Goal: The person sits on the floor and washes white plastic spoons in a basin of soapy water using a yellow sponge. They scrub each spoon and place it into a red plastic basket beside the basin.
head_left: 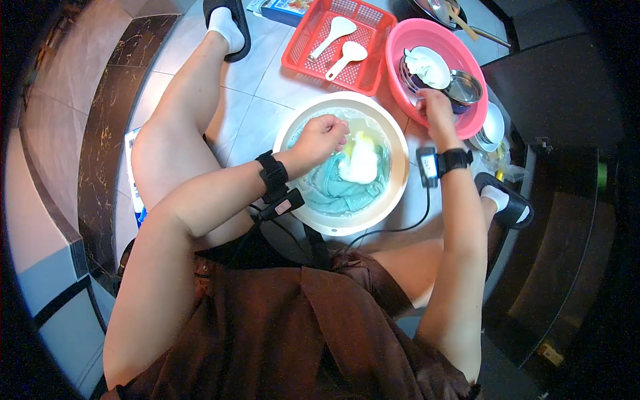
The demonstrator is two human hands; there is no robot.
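Note:
My left hand (325,137) hovers over a cream plastic basin (399,175) of soapy water, its fingers curled; whether it holds something is unclear. In the water lie a teal cloth (335,187) and a white-and-yellow sponge or cloth (361,162). My right hand (436,112) reaches over the near left rim of a pink basin (395,42), its fingertips by the stacked dishes, partly hidden. In that basin sit a white bowl (435,60) with a white spoon-like piece (425,70) in it, and a steel-rimmed round vessel (464,87).
A red plastic basket (295,50) holds two white rice paddles (340,27), (350,54). Behind the pink basin is a pan with a long handle (490,37). White bowls (494,125) and clear plastic stand right. Cables run from both wrist straps.

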